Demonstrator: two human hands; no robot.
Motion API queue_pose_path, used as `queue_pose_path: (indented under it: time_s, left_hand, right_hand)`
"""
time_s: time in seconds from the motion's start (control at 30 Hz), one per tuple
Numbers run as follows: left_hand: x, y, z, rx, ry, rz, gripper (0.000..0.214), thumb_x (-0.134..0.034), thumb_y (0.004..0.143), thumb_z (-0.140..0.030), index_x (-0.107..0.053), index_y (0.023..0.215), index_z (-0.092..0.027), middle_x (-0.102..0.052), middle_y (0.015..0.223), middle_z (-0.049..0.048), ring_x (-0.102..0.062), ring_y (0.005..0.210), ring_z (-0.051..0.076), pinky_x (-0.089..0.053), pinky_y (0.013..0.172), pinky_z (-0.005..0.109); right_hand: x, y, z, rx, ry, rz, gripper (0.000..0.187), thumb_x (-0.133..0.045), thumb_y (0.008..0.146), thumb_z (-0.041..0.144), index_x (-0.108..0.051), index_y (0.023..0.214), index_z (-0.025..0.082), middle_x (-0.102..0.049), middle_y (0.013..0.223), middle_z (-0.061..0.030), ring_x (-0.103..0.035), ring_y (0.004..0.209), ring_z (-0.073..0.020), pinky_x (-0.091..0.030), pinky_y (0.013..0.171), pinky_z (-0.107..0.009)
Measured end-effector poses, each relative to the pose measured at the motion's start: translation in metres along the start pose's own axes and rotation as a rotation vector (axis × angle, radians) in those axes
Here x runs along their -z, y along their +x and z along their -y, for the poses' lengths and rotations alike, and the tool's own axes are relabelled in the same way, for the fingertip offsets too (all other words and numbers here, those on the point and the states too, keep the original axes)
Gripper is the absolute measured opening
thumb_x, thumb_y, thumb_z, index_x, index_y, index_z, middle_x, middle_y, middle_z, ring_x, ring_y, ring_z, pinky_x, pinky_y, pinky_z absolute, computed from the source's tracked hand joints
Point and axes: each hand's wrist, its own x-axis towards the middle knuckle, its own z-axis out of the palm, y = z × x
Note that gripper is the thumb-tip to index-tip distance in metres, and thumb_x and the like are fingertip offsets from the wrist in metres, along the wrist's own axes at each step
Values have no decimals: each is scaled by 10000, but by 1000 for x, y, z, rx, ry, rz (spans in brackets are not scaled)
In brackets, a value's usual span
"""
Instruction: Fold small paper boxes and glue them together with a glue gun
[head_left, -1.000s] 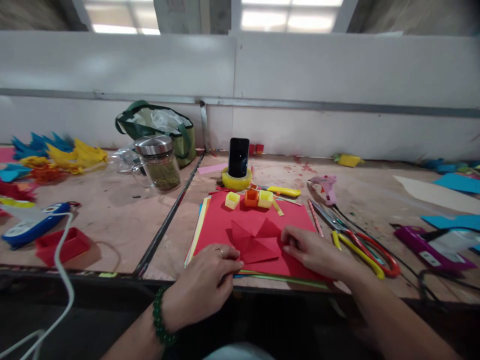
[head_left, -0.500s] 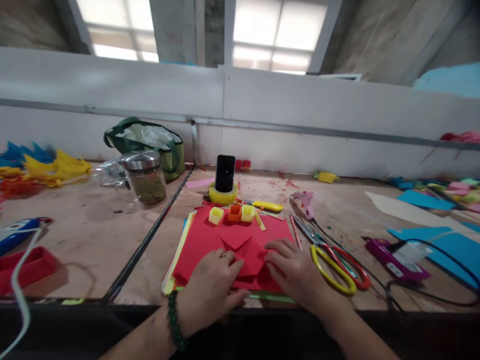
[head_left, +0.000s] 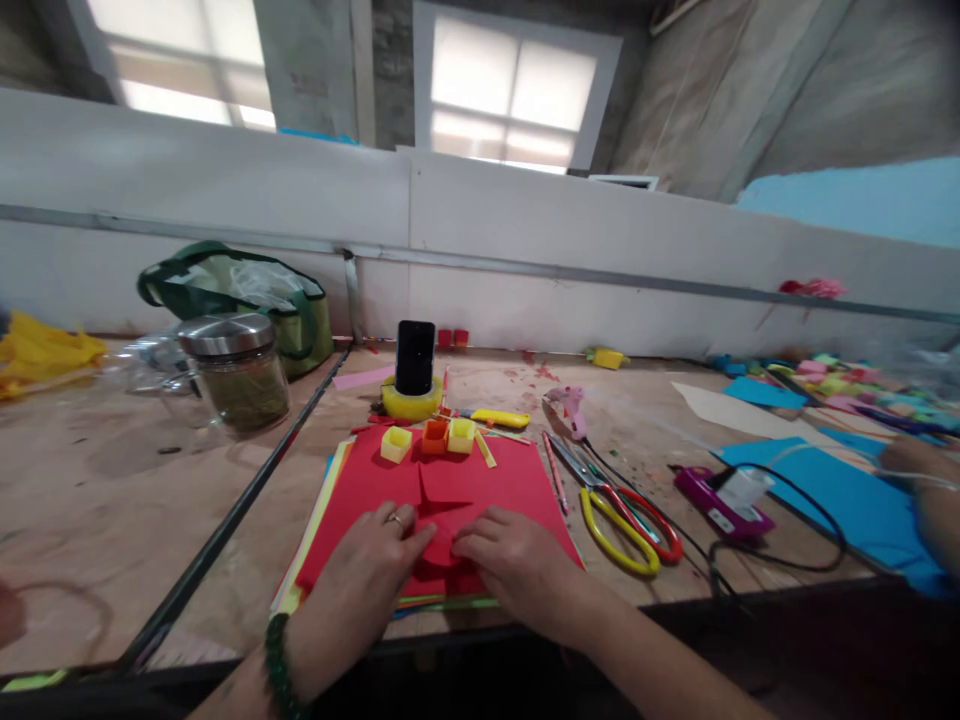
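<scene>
Right hand (head_left: 517,560) is drawing nearer left hand (head_left: 360,565) over folded red paper (head_left: 443,522)

Since half a second ago, the gap is narrowing. The paper is lying on a stack of coloured sheets (head_left: 510,470), between both hands, neither clearly nearer; they are hiding its long axis. Both are curling loosely; whether either is pinching, we cannot tell.

Left hand (head_left: 367,560) and right hand (head_left: 517,560) drawn together over the folded red paper (head_left: 442,522).

A second ago a wider gap lay between them; now the left thumb and the right fingers nearly meet. The paper's points, which stood spread out then, now show beyond the hands as one narrow fold with a shadow. The view has swung right: the blue power strip has left it, and a co-worker's hand (head_left: 907,460) has appeared by the blue sheets (head_left: 787,490).
</scene>
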Motion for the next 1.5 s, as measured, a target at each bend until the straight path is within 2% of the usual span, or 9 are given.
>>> queue_pose_path:
  time_s: [0.23,0.43,0.67,0.87,1.0,1.1,1.27,1.37,1.5]
  left_hand:
    - [-16,-13,7,-3,-29,-173,439,-420,878,-39,-584,1258,-185,-643,1099,121,-604,965,268,-523,847,466]
    - [-28,-29,8,-76,-39,-425,378,-558,892,-326,-587,1225,-150,-611,1223,145,-555,1107,328,-505,893,499]
    - [-19,-40,0,-79,-182,-320,327,-571,891,-258,-595,1202,-159,-644,1164,105,-570,1046,283,-500,911,462]
    - [-10,-40,0,-60,-288,-241,315,-552,907,-235,-592,1214,-178,-621,1197,95,-546,1094,262,-493,951,446]
    - [-14,-41,1,-49,-348,-263,322,-562,905,-255,-580,1217,-178,-618,1214,86,-533,1123,255,-482,977,430]
    - [-15,-41,0,-40,-367,-274,334,-559,906,-264,-565,1229,-176,-624,1209,80,-536,1115,249,-484,971,422]
    - [-13,-41,1,-26,-389,-255,294,-555,902,-244,-583,1191,-197,-622,1200,70,-537,1111,241,-482,966,410]
    - [-12,-40,1,-26,-402,-260,286,-559,893,-227,-587,1176,-196,-623,1192,70,-535,1113,240,-479,969,412]
    - [-12,-40,1,-27,-434,-276,257,-559,887,-210,-602,1140,-195,-626,1190,70,-542,1104,233,-479,970,401]
  right_hand:
    - [6,5,-7,106,-95,-99,217,-476,895,74,-677,943,141,-701,941,-93,-589,866,-193,-503,808,-313]
    - [4,1,-10,-9,102,-18,228,-508,902,83,-696,1009,155,-704,1030,-75,-621,938,-174,-508,830,-276]
    - [22,8,-25,-154,434,147,205,-585,900,190,-717,1056,201,-698,1097,-66,-626,1022,-175,-477,936,-304]
    - [15,25,-46,-257,650,198,204,-609,886,357,-733,894,196,-722,923,-43,-657,862,-174,-511,811,-307]
    - [4,36,-46,-334,605,134,218,-635,863,357,-705,792,162,-680,736,-17,-608,691,-148,-478,649,-265]
    - [1,40,-40,-335,453,47,158,-666,843,305,-710,763,175,-645,732,-13,-586,684,-145,-461,646,-265]
    - [10,44,-28,-165,79,-93,123,-648,863,265,-748,806,219,-609,842,-60,-570,800,-202,-465,705,-331]
    - [11,49,-29,-23,99,-92,146,-612,890,253,-726,810,211,-647,917,-69,-570,890,-218,-467,809,-377]
    - [-2,54,-38,-100,270,-15,129,-616,887,235,-688,795,182,-649,842,-49,-588,818,-179,-488,763,-331]
